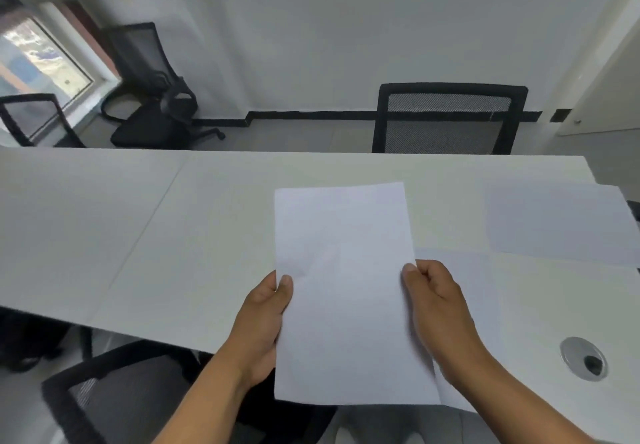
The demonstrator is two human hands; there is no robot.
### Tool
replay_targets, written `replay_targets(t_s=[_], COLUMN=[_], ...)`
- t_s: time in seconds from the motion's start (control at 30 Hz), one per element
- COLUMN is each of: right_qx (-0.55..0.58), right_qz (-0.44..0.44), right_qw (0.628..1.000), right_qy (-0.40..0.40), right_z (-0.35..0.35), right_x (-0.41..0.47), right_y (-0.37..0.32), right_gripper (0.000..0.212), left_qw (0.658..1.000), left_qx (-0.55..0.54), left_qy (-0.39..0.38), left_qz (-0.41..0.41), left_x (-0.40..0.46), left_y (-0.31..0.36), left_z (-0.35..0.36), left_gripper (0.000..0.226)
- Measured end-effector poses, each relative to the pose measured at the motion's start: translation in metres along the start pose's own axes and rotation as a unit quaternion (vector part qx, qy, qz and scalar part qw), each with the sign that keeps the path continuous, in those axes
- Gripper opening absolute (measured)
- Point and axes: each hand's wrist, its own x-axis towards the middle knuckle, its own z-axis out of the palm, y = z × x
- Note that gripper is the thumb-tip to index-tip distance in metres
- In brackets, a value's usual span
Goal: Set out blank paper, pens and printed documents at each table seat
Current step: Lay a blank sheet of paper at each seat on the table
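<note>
I hold a blank white sheet of paper (346, 291) upright over the near edge of the white table (173, 229). My left hand (265, 326) pinches its left edge and my right hand (440, 315) pinches its right edge. A second blank sheet (485, 305) lies flat on the table under my right hand. A third blank sheet (561, 222) lies at the table's right end. No pens or printed documents are in sight.
A black mesh chair (446, 121) stands at the far side of the table. Another mesh chair (114, 398) is below my left arm. More chairs (149, 90) stand near the window at the left. A round metal cable grommet (583, 359) sits at the right.
</note>
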Motion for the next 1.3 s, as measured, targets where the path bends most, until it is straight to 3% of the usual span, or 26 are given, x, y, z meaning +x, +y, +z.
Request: replay_targets(t_s=[0.07, 0.27, 0.53, 0.93, 1.3], right_qx=[0.017, 0.055, 0.033, 0.030, 0.016], right_qz=[-0.001, -0.024, -0.056, -0.070, -0.062], right_qw=[1.000, 0.997, 0.995, 0.997, 0.997], right_qy=[-0.023, -0.053, -0.072, 0.004, 0.047], right_z=[0.005, 0.031, 0.096, 0.228, 0.260], right_x=[-0.006, -0.025, -0.061, -0.140, -0.137], right_y=[-0.014, -0.033, -0.056, -0.078, -0.083], right_gripper=[0.045, 0.031, 0.035, 0.025, 0.027], left_qw=[1.000, 0.999, 0.997, 0.996, 0.997], left_qx=[-0.004, -0.004, -0.010, 0.037, 0.048], left_qy=[0.006, 0.018, 0.040, -0.033, -0.047], left_qz=[0.011, 0.039, 0.059, 0.076, 0.045], left_x=[-0.012, -0.044, -0.077, -0.099, -0.074], left_y=[0.008, 0.028, 0.041, 0.077, 0.087], left_z=[-0.005, -0.030, -0.101, -0.250, -0.281], left_gripper=[0.030, 0.031, 0.034, 0.033, 0.035])
